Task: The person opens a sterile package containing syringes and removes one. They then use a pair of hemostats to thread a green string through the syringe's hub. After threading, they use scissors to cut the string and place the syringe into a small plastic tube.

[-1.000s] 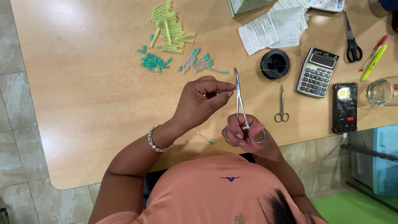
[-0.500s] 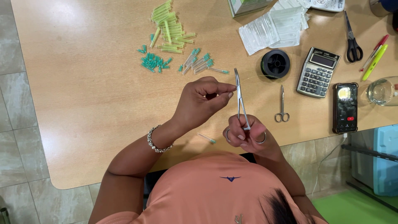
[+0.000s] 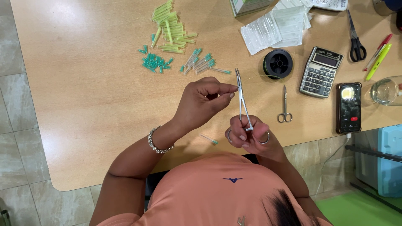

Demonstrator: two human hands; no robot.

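Observation:
My right hand [image 3: 250, 137] grips a slim metal clamp tool [image 3: 242, 100] by its finger rings, tips pointing away from me. My left hand [image 3: 205, 100] is pinched at the tool's shaft, fingertips touching near the jaws; whatever it pinches is too small to see. A thin yellowish thread [image 3: 259, 76] runs from the tool's tip toward a black spool [image 3: 277, 63]. One capped needle [image 3: 208, 139] lies on the wooden table [image 3: 83, 92] near my left wrist.
Piles of yellow-green caps [image 3: 169, 26], teal hubs [image 3: 154, 62] and capped needles [image 3: 201, 62] lie farther out. Small scissors [image 3: 284, 106], a calculator [image 3: 320, 72], a phone [image 3: 348, 107], black scissors [image 3: 355, 33], pens [image 3: 378, 57], a glass [image 3: 384, 91] and clear packets [image 3: 274, 28] sit to the right.

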